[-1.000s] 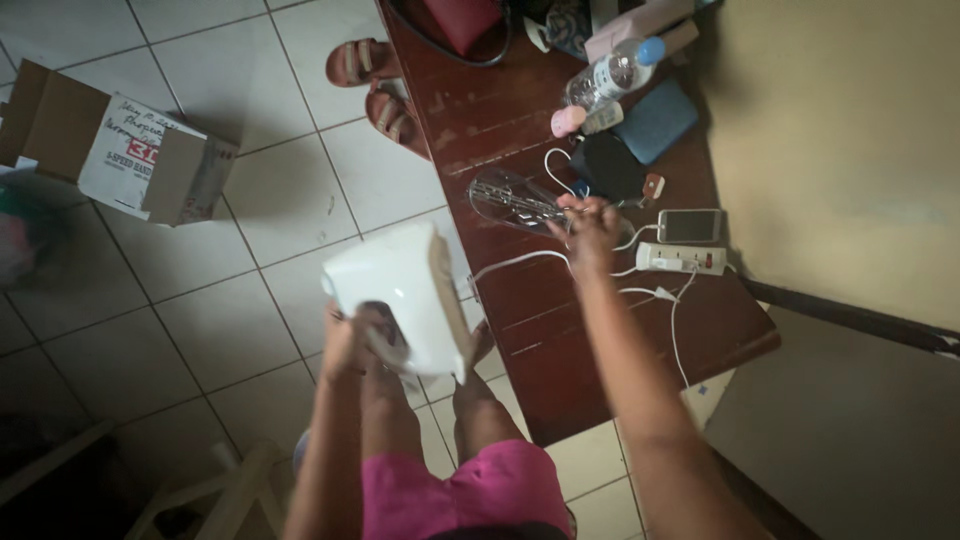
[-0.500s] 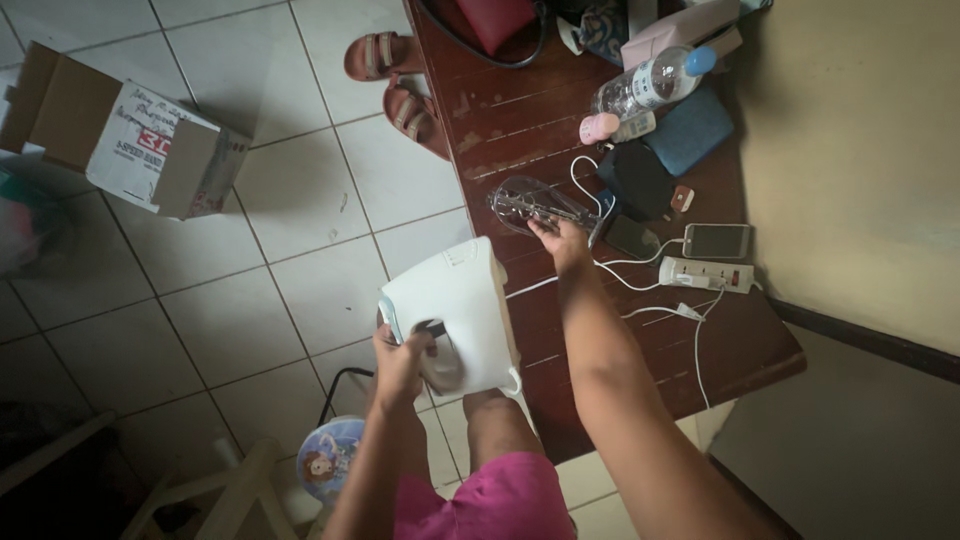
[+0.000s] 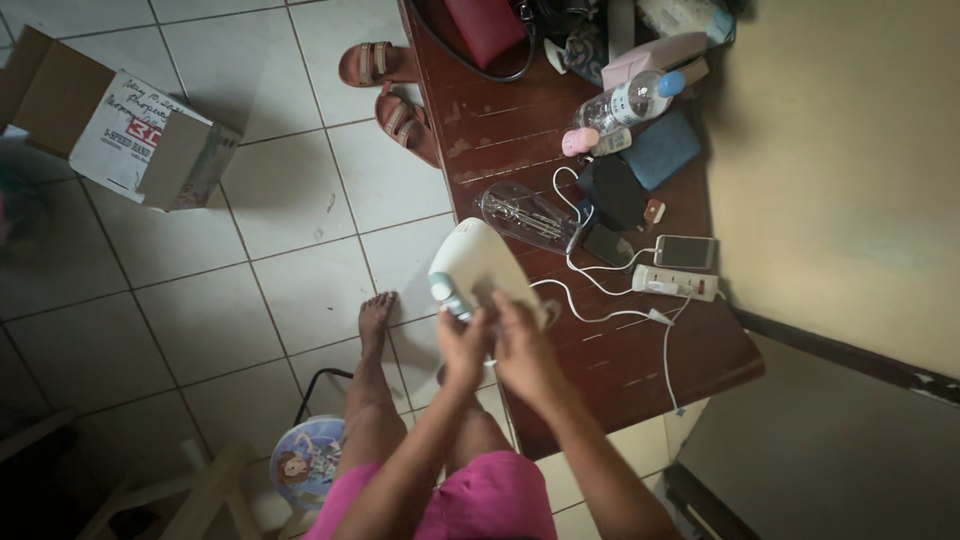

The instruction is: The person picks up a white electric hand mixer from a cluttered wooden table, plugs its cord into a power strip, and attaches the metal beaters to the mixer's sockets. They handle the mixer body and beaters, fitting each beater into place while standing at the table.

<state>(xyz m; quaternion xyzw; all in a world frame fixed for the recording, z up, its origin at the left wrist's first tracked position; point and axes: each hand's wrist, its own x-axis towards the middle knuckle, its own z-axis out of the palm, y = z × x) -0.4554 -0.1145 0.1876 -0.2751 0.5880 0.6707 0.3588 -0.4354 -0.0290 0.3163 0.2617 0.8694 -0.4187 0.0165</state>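
You are looking down at your own two hands holding a white plastic hand-mixer body (image 3: 478,270) over the near edge of a dark red-brown wooden table (image 3: 640,370). Your left hand (image 3: 462,345) is closed around the mixer's lower end, and your right hand (image 3: 522,345) is wrapped against it just beside the left. A clear plastic bag holding metal beaters (image 3: 527,215) lies on the table just beyond the mixer. Near it sit a white power strip (image 3: 678,283), a white phone (image 3: 686,251) and a clear water bottle with a blue cap (image 3: 630,102). An open cardboard box (image 3: 120,125) stands on the white tiled floor (image 3: 290,200), well apart.
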